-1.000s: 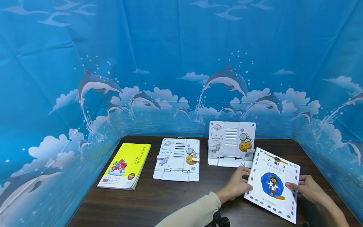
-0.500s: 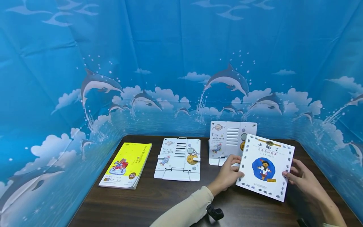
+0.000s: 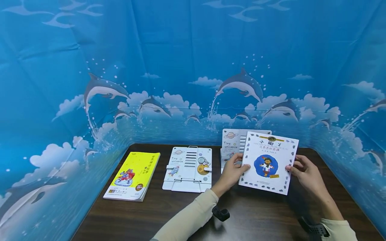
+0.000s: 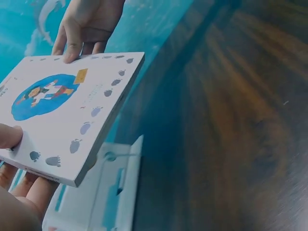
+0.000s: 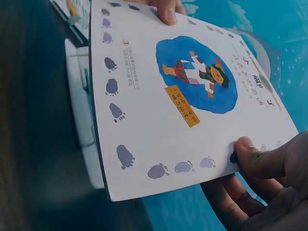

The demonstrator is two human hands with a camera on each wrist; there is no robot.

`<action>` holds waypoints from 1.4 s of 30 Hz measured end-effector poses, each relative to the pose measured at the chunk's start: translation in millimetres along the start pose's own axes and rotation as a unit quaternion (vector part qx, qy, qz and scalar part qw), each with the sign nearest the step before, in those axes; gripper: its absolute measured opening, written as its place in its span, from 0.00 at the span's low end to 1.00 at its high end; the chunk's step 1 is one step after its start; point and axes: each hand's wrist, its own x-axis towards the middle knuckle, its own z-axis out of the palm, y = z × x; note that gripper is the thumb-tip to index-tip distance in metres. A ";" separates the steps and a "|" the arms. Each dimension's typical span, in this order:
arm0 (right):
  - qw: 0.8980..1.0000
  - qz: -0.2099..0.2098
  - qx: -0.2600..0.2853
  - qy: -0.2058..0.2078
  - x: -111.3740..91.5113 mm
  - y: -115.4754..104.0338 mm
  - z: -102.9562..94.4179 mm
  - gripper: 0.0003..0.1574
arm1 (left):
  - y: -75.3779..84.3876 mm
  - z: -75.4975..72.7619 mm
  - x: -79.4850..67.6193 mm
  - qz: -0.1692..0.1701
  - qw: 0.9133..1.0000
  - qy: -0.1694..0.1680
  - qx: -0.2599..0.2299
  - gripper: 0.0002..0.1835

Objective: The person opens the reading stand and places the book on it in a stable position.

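Observation:
A white picture book [image 3: 268,180] with a blue round picture and a border of footprints is held up off the table, tilted, cover toward me. My left hand [image 3: 231,172] grips its left edge, thumb on the cover and fingers behind. On the right edge my right hand [image 3: 307,174] pinches it the same way, as the right wrist view also shows with the thumb [image 5: 260,156] on the cover. Behind the book stands a white book stand [image 3: 230,142] with space drawings, its right and lower parts hidden. In the left wrist view the stand [image 4: 113,187] shows below the book.
A second white book stand [image 3: 187,169] lies leaned back at the table's middle. Left of it is a thick yellow book [image 3: 132,174]. The dark wooden table [image 3: 144,221] meets a blue dolphin curtain [image 3: 181,67] at the back and sides.
Both hands have lifted the picture book and carried it left and away from me, and it is more upright. It now covers much of the right book stand.

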 end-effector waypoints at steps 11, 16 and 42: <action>0.999 -0.036 -0.003 0.016 33.2 -32.3 14.1 0.31 | 9.8 -27.5 25.6 0.030 0.996 0.073 0.047 0.18; 0.999 -0.037 -0.004 0.027 48.0 -43.4 18.4 0.31 | 16.8 -36.6 34.7 0.036 0.994 0.087 0.057 0.17; 0.996 -0.021 0.037 0.082 96.9 -61.3 39.7 0.21 | 22.4 -57.5 74.4 0.057 0.980 0.147 0.125 0.14</action>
